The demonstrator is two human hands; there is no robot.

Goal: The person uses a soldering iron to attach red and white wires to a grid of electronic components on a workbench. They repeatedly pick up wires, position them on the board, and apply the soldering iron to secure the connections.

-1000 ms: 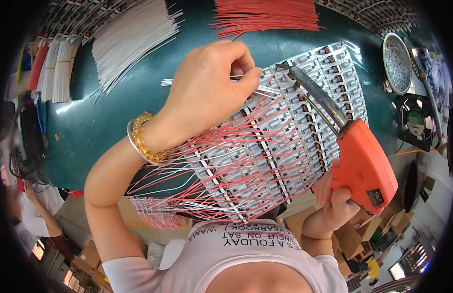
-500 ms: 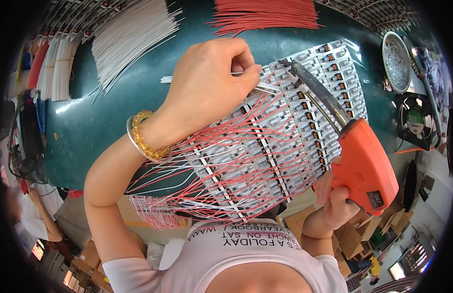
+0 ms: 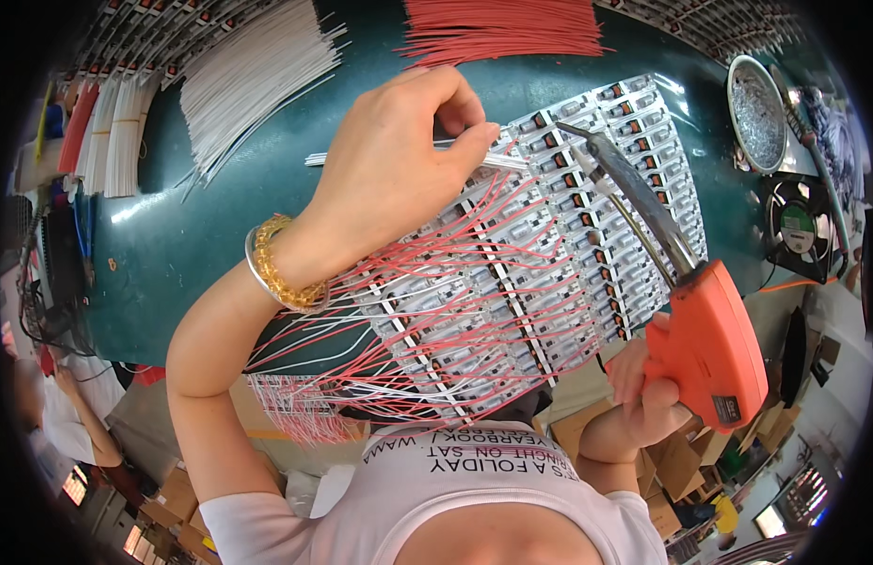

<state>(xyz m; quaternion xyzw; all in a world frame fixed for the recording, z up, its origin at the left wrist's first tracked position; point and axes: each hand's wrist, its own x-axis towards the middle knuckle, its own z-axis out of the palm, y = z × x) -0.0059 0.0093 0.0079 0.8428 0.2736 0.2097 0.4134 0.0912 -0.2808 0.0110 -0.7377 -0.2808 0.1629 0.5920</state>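
A panel of small circuit boards (image 3: 634, 179) lies tilted across the table, with rows of clear and orange-black parts. Many red wires and several white ones (image 3: 474, 250) trail from its left part toward me. Above its upper left area, my left hand (image 3: 394, 160) is closed with thumb and fingers pinched on a thin bundle of white wires (image 3: 504, 161), whose ends stick out both sides. My right hand (image 3: 648, 395) is wrapped round the handle of an orange soldering gun (image 3: 714, 348). Its dark tip points up-left over the panel's upper rows, apart from the left fingertips.
White wires (image 3: 257, 85) and red wires (image 3: 502, 26) lie in piles at the far side. To the right are a round metal dish (image 3: 758, 113) and a small black fan (image 3: 800, 228). Bundled wires (image 3: 124, 137) sit far left. Cardboard boxes (image 3: 686, 461) stand below the table.
The soldering gun has moved right and slightly toward me, its tip drawing away from the left fingers. My left hand has shifted slightly left with the white wires.
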